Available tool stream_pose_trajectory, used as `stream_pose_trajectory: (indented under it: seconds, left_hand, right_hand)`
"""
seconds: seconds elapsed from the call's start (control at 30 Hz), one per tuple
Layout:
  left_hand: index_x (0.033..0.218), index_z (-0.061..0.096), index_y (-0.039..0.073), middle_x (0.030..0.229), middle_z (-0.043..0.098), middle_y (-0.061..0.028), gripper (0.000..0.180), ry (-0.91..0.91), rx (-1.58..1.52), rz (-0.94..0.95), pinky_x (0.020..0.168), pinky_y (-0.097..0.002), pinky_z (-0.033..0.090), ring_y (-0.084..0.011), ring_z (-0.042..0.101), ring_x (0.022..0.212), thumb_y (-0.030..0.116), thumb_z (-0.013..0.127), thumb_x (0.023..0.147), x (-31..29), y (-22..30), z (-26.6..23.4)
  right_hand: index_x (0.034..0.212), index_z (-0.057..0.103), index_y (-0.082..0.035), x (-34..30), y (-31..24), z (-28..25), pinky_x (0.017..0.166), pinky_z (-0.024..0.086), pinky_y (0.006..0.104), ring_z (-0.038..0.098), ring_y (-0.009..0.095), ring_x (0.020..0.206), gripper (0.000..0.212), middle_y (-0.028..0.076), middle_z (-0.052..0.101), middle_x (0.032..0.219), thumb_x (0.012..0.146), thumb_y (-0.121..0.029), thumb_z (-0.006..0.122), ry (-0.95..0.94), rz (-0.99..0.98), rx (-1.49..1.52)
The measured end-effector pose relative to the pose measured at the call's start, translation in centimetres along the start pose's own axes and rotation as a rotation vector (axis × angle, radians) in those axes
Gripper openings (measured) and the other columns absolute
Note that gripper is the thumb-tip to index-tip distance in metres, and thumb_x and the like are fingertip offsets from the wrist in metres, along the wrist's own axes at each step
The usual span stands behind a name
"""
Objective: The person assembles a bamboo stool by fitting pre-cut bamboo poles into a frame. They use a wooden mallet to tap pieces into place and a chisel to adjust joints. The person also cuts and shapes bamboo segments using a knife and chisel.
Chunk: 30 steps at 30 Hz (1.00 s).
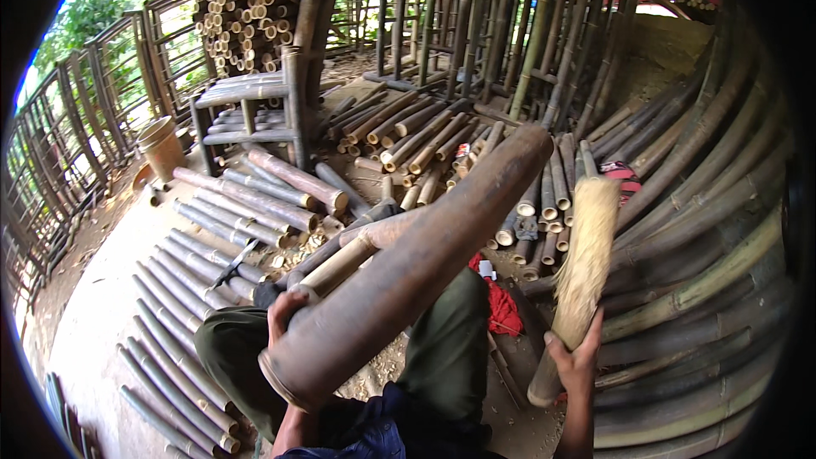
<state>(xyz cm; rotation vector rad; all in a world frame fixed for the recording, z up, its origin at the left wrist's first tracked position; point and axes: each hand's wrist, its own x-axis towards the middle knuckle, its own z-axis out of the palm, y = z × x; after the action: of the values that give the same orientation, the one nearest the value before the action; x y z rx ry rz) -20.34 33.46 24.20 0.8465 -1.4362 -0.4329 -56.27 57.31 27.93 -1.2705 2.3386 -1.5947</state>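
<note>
A thick dark brown bamboo pole [408, 263] slants across the middle, its near end by my lap and its far end raised to the right. My left hand [286, 316] is closed round it near the lower end, with part of the hand hidden behind the pole. At the right, my right hand [578, 355] grips a pale wooden club [586, 246] by its lower part. The club stands nearly upright, its face rough and frayed, apart from the pole. Behind the pole lies a lighter bamboo piece [340, 263], partly covered.
Rows of cut bamboo poles [195, 265] lie at the left, with a dark narrow tool [234, 263] on them. A bamboo bench [246, 110] and a bucket [161, 149] stand beyond. Long bamboo poles [697, 314] fill the right side. Red cloth [505, 310] lies beside my knee.
</note>
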Motion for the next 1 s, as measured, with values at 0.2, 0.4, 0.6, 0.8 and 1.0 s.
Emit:
stream_pose_trajectory:
  seconds: [0.2, 0.4, 0.6, 0.8, 1.0]
  left_hand:
    - [0.12, 0.067, -0.001, 0.121, 0.067, -0.0141, 0.045, 0.012, 0.213, 0.055, 0.097, -0.0418, 0.055, -0.0256, 0.066, 0.112, 0.015, 0.082, 0.081, 6.7, -4.3, -0.7]
    - [0.109, 0.069, 0.0, 0.091, 0.071, -0.0089, 0.047, 0.106, -0.145, -0.163, 0.08, -0.0376, 0.059, -0.0217, 0.068, 0.081, 0.016, 0.084, 0.068, 22.4, -4.8, -0.9]
    - [0.112, 0.07, 0.004, 0.102, 0.071, -0.0149, 0.056, 0.025, -0.011, -0.278, 0.094, -0.0411, 0.055, -0.0266, 0.066, 0.099, 0.022, 0.087, 0.062, 33.5, -12.1, -4.3]
    - [0.113, 0.069, 0.002, 0.099, 0.072, -0.0112, 0.058, -0.003, -0.045, -0.294, 0.089, -0.0367, 0.055, -0.0231, 0.068, 0.091, 0.024, 0.087, 0.062, 36.7, -14.8, -4.9]
    - [0.118, 0.061, 0.003, 0.092, 0.07, -0.0077, 0.056, -0.037, -0.328, -0.177, 0.072, -0.0349, 0.06, -0.0183, 0.071, 0.08, 0.027, 0.085, 0.073, 32.4, -15.5, -2.6]
  right_hand:
    - [0.15, 0.042, -0.003, -8.3, 13.4, 3.2, 0.1, 0.052, 0.0525, 0.065, 0.05, 0.122, 0.096, 0.032, 0.066, 0.131, 0.073, -0.033, 0.09, -0.325, 0.282, -0.318]
    - [0.146, 0.058, 0.005, -14.2, 17.6, 6.5, 0.129, 0.019, 0.0557, 0.044, 0.039, 0.15, 0.088, 0.02, 0.065, 0.146, 0.089, -0.061, 0.067, -0.384, 0.713, -0.239]
    - [0.144, 0.059, 0.004, -12.4, 11.7, 16.9, 0.125, 0.023, 0.0532, 0.046, 0.036, 0.145, 0.082, 0.019, 0.065, 0.141, 0.09, -0.057, 0.067, -0.489, 0.647, -0.003]
    - [0.143, 0.059, 0.003, -10.4, 4.7, 28.4, 0.121, 0.027, 0.0507, 0.049, 0.034, 0.14, 0.077, 0.018, 0.066, 0.137, 0.092, -0.053, 0.067, -0.679, 0.563, 0.192]
    - [0.141, 0.06, 0.003, -8.7, 3.4, 32.7, 0.117, 0.03, 0.0483, 0.051, 0.031, 0.134, 0.071, 0.016, 0.066, 0.133, 0.093, -0.049, 0.067, -0.71, 0.559, 0.249]
